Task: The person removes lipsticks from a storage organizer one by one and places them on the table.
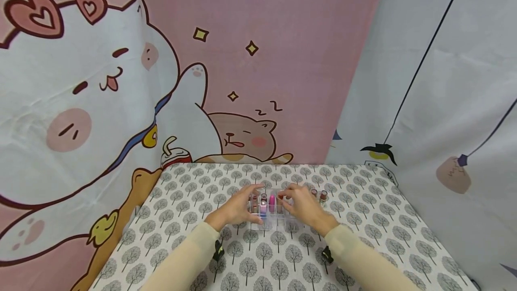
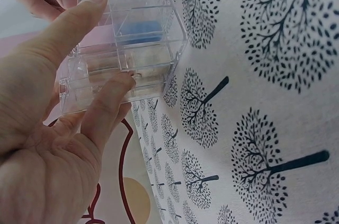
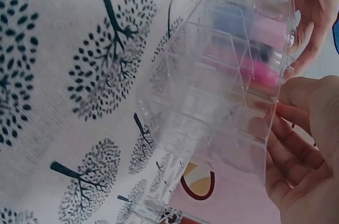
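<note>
A clear plastic organizer [image 1: 276, 224] with several compartments stands on the table between the hands. My left hand [image 1: 236, 205] grips its left side, thumb and fingers on the clear walls in the left wrist view. Inside are a bright pink tube [image 1: 272, 203], a pink-and-blue tube [image 1: 263, 205] and a brown-capped tube [image 1: 254, 203]. My right hand [image 1: 304, 205] is at the organizer's top, right of the pink tube. Its thumb and fingertips pinch the top of a brownish lip gloss tube [image 3: 257, 99] in a compartment; fingers partly hide it.
Two brown-capped tubes [image 1: 323, 196] stand on the table just right of the right hand. A tree-print cloth [image 1: 278, 259] covers the table. Behind it hangs a pink cartoon curtain [image 1: 303, 80], with a pale curtain [image 1: 444, 102] on the right.
</note>
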Available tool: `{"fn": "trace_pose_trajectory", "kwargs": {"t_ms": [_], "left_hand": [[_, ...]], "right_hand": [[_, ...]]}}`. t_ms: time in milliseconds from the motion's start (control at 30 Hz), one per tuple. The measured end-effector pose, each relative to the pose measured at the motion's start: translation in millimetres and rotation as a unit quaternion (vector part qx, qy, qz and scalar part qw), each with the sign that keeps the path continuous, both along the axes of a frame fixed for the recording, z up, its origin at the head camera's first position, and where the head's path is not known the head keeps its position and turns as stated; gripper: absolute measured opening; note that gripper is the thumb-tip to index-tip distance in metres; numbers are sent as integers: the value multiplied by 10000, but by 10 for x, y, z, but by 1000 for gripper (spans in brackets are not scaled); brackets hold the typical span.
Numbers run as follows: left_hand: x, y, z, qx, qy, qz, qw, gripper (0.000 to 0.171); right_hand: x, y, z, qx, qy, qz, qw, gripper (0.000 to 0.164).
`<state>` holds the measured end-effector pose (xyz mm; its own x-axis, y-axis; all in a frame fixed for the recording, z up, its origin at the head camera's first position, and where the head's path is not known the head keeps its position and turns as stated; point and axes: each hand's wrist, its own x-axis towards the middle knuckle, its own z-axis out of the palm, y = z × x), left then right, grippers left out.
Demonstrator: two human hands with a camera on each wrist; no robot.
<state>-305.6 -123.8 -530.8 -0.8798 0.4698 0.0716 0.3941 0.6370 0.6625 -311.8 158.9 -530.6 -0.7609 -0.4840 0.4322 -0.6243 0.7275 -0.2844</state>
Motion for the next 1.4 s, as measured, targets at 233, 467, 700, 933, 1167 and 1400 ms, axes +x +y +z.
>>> {"fn": "trace_pose_trajectory", "kwargs": {"t_ms": [233,467,700,933,1167,1400], "left_hand": [[-32,-12,-9,34,14,-65,10000,121],[-53,-18,-18,-3,26,-83,10000,122],[-39,-21,-9,36,-36,-92,9999,122],[-24,-20,-4,22,-48,-112,9999,121],[-12,-11,8,86,-48,-142,9999,119],[-17,-7,7,89,-10,-161,9998,120]], "right_hand": [[10,-29,-39,-1,100,-187,9998,24],[-4,-46,-52,-22,287,-141,9995,22],[-20,-53,-82,-79,269,-65,9996,24],[-17,-71,-93,-56,163,-273,9995,22],[-5,-61,-86,-149,61,-332,9993,21],[-15,-40,-91,-209,41,-259,9994,23]]}}
